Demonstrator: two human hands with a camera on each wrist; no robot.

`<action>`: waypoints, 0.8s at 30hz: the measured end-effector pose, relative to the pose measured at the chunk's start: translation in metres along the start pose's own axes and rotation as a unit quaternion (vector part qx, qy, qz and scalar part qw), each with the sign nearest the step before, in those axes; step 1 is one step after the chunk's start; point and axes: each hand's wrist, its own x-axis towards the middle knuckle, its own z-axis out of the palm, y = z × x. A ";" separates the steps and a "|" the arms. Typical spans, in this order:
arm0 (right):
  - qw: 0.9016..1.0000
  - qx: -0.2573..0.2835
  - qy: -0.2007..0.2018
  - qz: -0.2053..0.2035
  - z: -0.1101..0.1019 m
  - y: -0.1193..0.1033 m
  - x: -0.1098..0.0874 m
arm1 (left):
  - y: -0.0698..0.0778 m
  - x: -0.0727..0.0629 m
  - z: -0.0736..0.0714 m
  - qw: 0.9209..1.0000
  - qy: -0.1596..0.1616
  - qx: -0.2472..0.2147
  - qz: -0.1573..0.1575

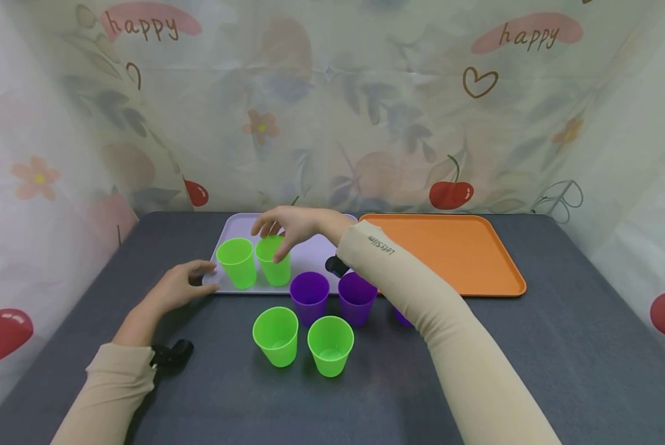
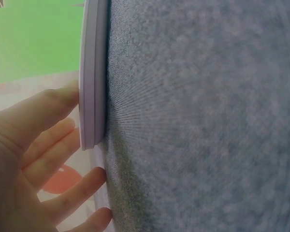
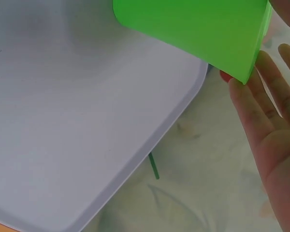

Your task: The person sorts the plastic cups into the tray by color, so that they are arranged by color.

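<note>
A light purple tray (image 1: 310, 247) lies at the back left of the table, bearing two upright green cups, a left one (image 1: 237, 264) and a right one (image 1: 274, 262). My right hand (image 1: 299, 224) is over the right cup, thumb in front of it and fingers behind its rim; in the right wrist view those fingers are nearly straight beside the rim of the cup (image 3: 198, 29). My left hand (image 1: 179, 285) is at the tray's front left corner. In the left wrist view its thumb rests on the tray's edge (image 2: 93, 87), the other fingers loosely spread.
Two green cups, one (image 1: 275, 337) and another (image 1: 330, 346), stand in front of the tray. Behind them are a purple cup (image 1: 309, 300) and another purple cup (image 1: 357, 300); a third purple one (image 1: 402, 317) is mostly hidden by my right sleeve. An orange tray (image 1: 438, 247) lies back right.
</note>
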 end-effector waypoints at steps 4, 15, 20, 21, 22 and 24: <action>1.000 0.001 -0.001 -0.003 0.000 -0.001 0.001 | 0.001 0.000 -0.001 1.000 0.001 -0.001 0.006; 1.000 -0.007 -0.002 -0.007 -0.002 -0.002 -0.002 | 0.003 -0.001 -0.001 1.000 0.000 0.005 0.003; 0.999 -0.016 0.024 -0.013 -0.009 -0.008 -0.011 | 0.004 -0.001 -0.001 1.000 -0.001 0.006 -0.002; 0.999 -0.015 0.032 -0.014 -0.011 -0.009 -0.013 | 0.004 -0.001 -0.001 1.000 -0.001 0.007 -0.003; 0.999 -0.014 0.040 -0.015 -0.013 -0.011 -0.016 | 0.005 -0.001 -0.001 1.000 0.000 0.007 -0.003; 0.998 -0.006 0.054 -0.020 -0.016 -0.014 -0.021 | 0.006 -0.001 -0.001 1.000 0.000 0.007 -0.004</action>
